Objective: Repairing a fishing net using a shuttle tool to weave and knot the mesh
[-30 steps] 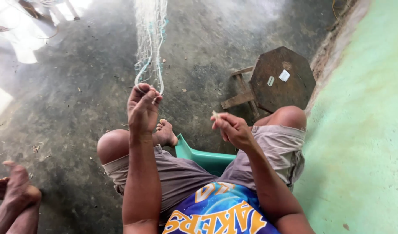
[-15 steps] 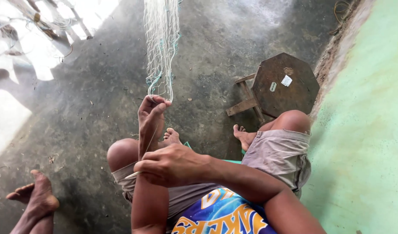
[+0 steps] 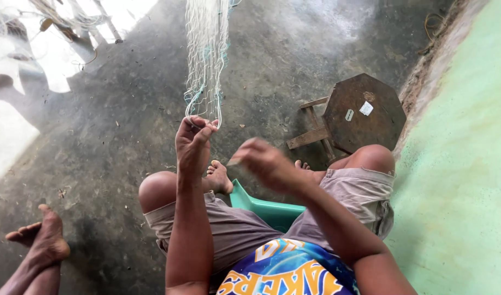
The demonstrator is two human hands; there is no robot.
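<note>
A pale fishing net (image 3: 206, 60) hangs down over the concrete floor (image 3: 125, 136), its lower edge pinched in the raised left hand (image 3: 193, 145). Just right of the net's end, the right hand (image 3: 267, 164) is blurred; its grip cannot be told. Further right stands a dark wooden stool (image 3: 362, 112).

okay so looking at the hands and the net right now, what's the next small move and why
Probably bring the right hand up to the net edge pinched by the left hand. The net hangs taut from above, the left hand grips its lower end, and the blurred right hand sits just beside and below, holding something too small to identify.
</note>
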